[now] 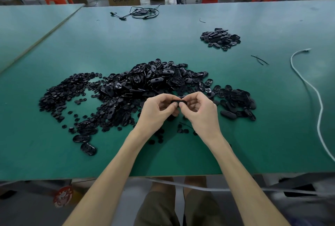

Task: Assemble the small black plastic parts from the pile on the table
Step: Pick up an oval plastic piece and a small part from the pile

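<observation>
A big pile of black oval plastic shells (159, 79) covers the middle of the green table (253, 135). To its left lies a heap of small round black parts (61, 95). My left hand (157, 111) and my right hand (201, 110) meet just in front of the pile, a little above the table. Together they pinch one black oval part (178, 102) between thumbs and fingertips. Most of that part is hidden by my fingers. A smaller separate heap of black oval parts (220, 39) sits at the far right.
A white cable (317, 99) runs along the right side of the table. A coiled black cable (141, 13) lies at the far edge, thin black ties (260, 60) at the right. Loose round parts (183, 130) are scattered under my wrists. Boxes and orange stools stand beyond the table.
</observation>
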{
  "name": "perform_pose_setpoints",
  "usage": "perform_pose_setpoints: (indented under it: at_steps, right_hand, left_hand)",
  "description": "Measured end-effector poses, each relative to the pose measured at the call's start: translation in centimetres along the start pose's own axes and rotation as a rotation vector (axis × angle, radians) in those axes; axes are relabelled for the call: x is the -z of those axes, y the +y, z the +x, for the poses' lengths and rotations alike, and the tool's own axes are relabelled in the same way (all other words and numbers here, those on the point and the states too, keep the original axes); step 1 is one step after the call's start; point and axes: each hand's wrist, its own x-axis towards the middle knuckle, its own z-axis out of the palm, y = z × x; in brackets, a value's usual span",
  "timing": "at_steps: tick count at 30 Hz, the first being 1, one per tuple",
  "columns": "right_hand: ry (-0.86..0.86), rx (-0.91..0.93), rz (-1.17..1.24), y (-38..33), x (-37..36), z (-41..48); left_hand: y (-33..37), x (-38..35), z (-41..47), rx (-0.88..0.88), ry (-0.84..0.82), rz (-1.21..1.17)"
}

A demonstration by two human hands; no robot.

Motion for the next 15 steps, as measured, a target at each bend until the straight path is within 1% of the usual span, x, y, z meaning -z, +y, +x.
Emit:
perform_pose_setpoints:
  at_steps: [15]
  right_hand:
    - [-0.011,0.001,0.001,-0.32,0.01,-0.04]
  left_hand:
    - [0.04,0.15,0.01,0.005,-0.004,-0.058]
